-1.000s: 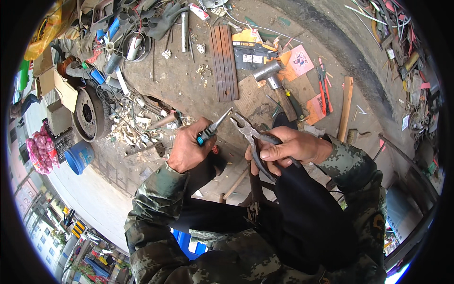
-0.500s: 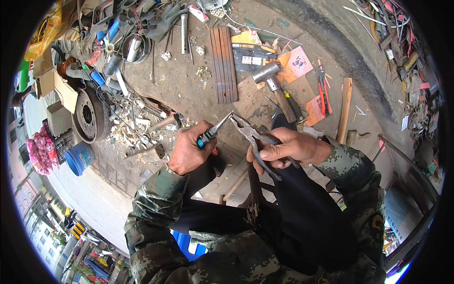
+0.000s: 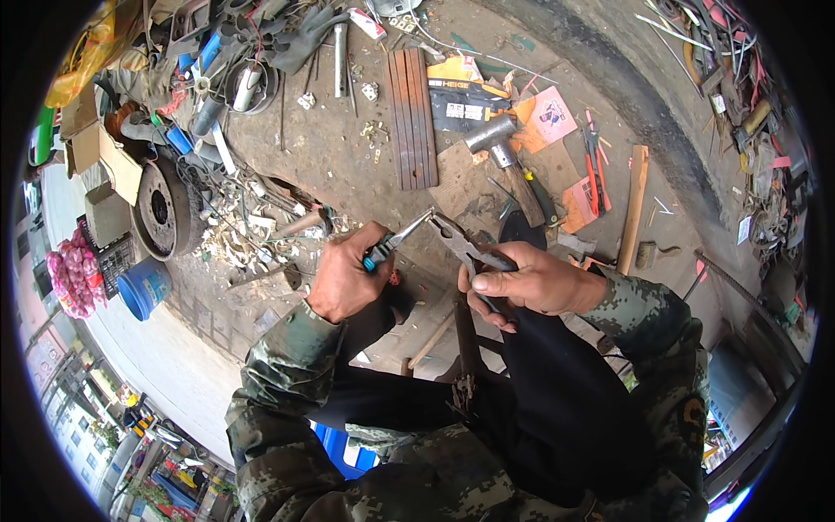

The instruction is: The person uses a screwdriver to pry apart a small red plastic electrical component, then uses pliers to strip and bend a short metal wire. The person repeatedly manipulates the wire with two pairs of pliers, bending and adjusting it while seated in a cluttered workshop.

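Observation:
My left hand [image 3: 341, 274] is wrapped round needle-nose pliers [image 3: 407, 233] with black and teal handles, their slim jaws pointing up and right. My right hand [image 3: 544, 280] grips combination pliers [image 3: 461, 244] with dark handles, aimed up and left. Both tips come together above the ground between my knees. Something tiny seems to sit where they meet, too small to make out. Fingers hide most of the handles of both tools.
Beyond my hands lie a hammer [image 3: 492, 135], a ribbed brown block [image 3: 411, 120] and red-handled pliers [image 3: 594, 174]. A wooden strip [image 3: 634, 209] is at right. To the left are scattered pale scraps [image 3: 239, 233], a round metal drum [image 3: 160, 209] and a blue bucket [image 3: 145, 290].
The combination pliers' handles have drawn closer together in my right hand, and their jaws have shifted slightly right. My left hand and the needle-nose pliers have hardly moved.

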The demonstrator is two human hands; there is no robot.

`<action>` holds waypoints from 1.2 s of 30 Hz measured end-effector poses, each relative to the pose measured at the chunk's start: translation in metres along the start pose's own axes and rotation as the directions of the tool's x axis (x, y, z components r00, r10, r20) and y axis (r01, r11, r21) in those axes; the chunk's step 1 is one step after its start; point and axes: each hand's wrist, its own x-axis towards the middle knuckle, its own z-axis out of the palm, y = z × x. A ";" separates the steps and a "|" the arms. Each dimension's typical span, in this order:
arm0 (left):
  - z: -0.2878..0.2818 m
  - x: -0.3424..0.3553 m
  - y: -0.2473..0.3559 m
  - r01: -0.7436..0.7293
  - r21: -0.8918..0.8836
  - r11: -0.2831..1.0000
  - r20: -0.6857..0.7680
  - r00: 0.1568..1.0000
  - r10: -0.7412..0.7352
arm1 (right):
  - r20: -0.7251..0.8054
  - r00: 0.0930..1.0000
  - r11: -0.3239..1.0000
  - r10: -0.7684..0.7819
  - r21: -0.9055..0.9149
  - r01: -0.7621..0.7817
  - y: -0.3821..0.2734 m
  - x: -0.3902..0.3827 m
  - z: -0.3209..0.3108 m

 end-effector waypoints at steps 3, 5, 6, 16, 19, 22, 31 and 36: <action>-0.001 -0.001 0.000 0.002 0.029 1.000 -0.005 1.000 -0.002 | -0.104 0.993 0.956 -0.050 -0.292 0.018 -0.001 0.000 -0.003; 0.001 -0.001 -0.001 0.014 0.048 0.999 -0.006 1.000 -0.014 | -0.191 0.952 0.764 -0.238 -0.642 0.062 -0.002 0.001 -0.004; 0.001 -0.001 -0.001 0.021 0.050 0.999 -0.008 1.000 -0.021 | -0.203 0.915 0.598 -0.349 -0.800 0.051 -0.001 0.001 -0.004; 0.009 -0.001 -0.006 0.115 0.102 0.988 -0.069 0.992 -0.108 | -0.055 0.637 -0.140 -0.769 -0.957 -0.253 0.008 0.013 -0.012; 0.011 -0.002 -0.008 0.113 0.085 0.990 -0.068 0.992 -0.107 | -0.143 0.699 0.110 -0.701 -0.990 -0.092 0.009 0.013 -0.014; 0.012 -0.001 -0.009 0.124 0.060 0.991 -0.053 0.991 -0.121 | -0.233 0.874 0.508 -0.427 -0.861 0.019 0.004 0.009 -0.020; 0.009 -0.001 -0.004 0.125 0.015 0.992 -0.020 0.992 -0.124 | -0.073 0.997 0.994 0.004 -0.105 -0.012 -0.014 0.005 -0.024; 0.009 0.000 -0.002 0.112 -0.012 0.994 -0.014 0.994 -0.112 | -0.021 0.998 0.998 0.054 0.046 -0.053 -0.016 0.006 -0.028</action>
